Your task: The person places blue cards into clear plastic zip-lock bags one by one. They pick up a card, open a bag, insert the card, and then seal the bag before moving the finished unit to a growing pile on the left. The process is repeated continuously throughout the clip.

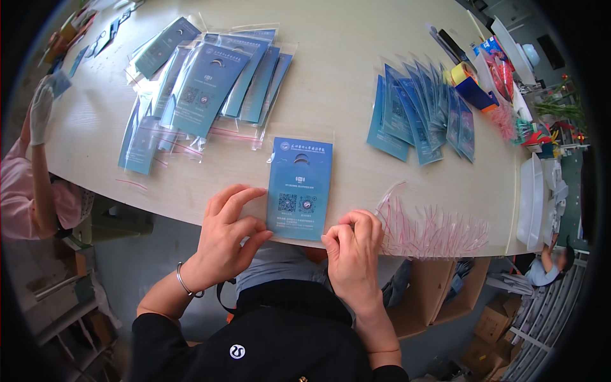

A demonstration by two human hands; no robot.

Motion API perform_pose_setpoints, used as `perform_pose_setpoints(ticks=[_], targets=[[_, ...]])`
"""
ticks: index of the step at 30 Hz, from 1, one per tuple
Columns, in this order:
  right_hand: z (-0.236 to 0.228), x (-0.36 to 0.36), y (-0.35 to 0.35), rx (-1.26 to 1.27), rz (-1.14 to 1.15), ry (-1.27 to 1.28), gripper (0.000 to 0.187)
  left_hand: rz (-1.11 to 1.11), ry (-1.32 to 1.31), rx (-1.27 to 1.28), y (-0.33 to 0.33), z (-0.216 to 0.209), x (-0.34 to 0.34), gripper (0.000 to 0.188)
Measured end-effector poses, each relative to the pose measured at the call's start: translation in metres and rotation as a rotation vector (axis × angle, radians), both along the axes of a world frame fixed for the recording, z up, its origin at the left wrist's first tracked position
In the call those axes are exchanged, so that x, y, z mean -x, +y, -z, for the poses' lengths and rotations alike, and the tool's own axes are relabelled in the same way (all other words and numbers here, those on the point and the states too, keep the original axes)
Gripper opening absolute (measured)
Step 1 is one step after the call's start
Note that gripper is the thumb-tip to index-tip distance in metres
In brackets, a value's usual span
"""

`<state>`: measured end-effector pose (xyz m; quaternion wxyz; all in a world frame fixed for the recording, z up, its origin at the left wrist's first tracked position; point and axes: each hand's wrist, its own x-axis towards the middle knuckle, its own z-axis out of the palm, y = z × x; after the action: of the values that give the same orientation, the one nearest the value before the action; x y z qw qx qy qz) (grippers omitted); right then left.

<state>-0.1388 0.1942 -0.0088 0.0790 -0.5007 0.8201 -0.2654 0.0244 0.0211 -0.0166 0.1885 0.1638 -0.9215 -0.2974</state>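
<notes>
At the far left, a co-worker's gloved hand [42, 116] held a blue piece [60, 83]. On the surface [340, 70] we saw a pile of blue cards [207, 83] in clear plastic [237, 135], which we judged already packed. The left hand [221, 237] had thumb and index finger apart, fingertips at the left edge of the middle card [299, 181]. That card lay flat before the body, clear plastic showing past its top edge; we judged it not yet finished. It bore an emblem [284, 146], white lettering, two square codes [287, 202] and smaller lines below. The right hand [354, 251] had thumb and fingers drawn together at its lower right corner; whether they gripped it, we could not tell. Farther right lay a fan of cards [398, 107], their print too small to read, and red-lined clear bags [439, 234], suggesting more packing was left
</notes>
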Motion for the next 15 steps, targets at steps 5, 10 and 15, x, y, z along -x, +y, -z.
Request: perform_pose_setpoints(ticks=[5,10,15], targets=[[-0.003,-0.003,-0.003,-0.058,0.018,0.03,0.017,-0.072,-0.01,-0.051,0.006,-0.002,-0.001,0.016],[-0.004,-0.005,-0.006,-0.097,0.05,0.082,0.02,-0.097,-0.005,-0.069,0.008,-0.001,0.0,0.016],[-0.006,-0.008,-0.008,-0.137,0.083,0.113,0.023,-0.201,-0.02,-0.106,0.016,-0.004,0.006,0.02]])
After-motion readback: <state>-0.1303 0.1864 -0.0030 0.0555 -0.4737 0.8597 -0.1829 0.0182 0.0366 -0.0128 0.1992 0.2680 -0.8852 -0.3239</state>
